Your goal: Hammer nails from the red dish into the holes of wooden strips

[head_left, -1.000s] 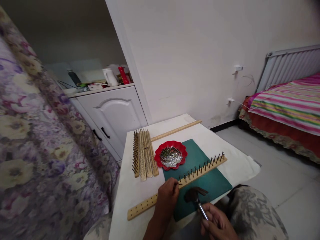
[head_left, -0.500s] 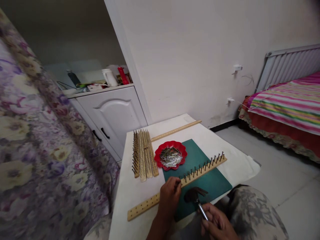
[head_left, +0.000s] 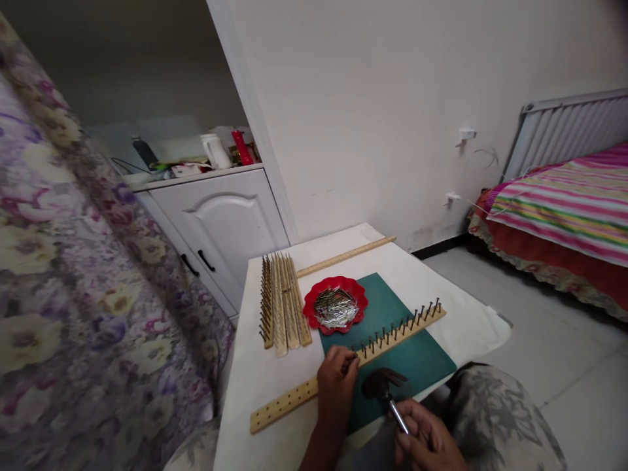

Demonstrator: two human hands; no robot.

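Note:
My left hand (head_left: 336,383) rests on a long wooden strip (head_left: 294,400) that lies slantwise across a green mat (head_left: 417,360); its fingertips pinch a small nail at the strip. A row of nails (head_left: 400,325) stands upright along the strip's right half. My right hand (head_left: 426,438) grips the metal handle of a claw hammer (head_left: 381,384), whose dark head hovers just right of the left hand, over the mat. A red dish (head_left: 335,303) full of loose nails sits behind the strip.
A stack of nailed strips (head_left: 282,301) lies at the table's left, a bare strip (head_left: 346,256) at its far edge. A white cloth (head_left: 471,320) covers the table. Floral curtain (head_left: 73,275) left, white cabinet (head_left: 220,222) behind, striped bed (head_left: 564,209) right.
My left hand has shifted slightly right along the strip. The hammer and right hand have barely moved.

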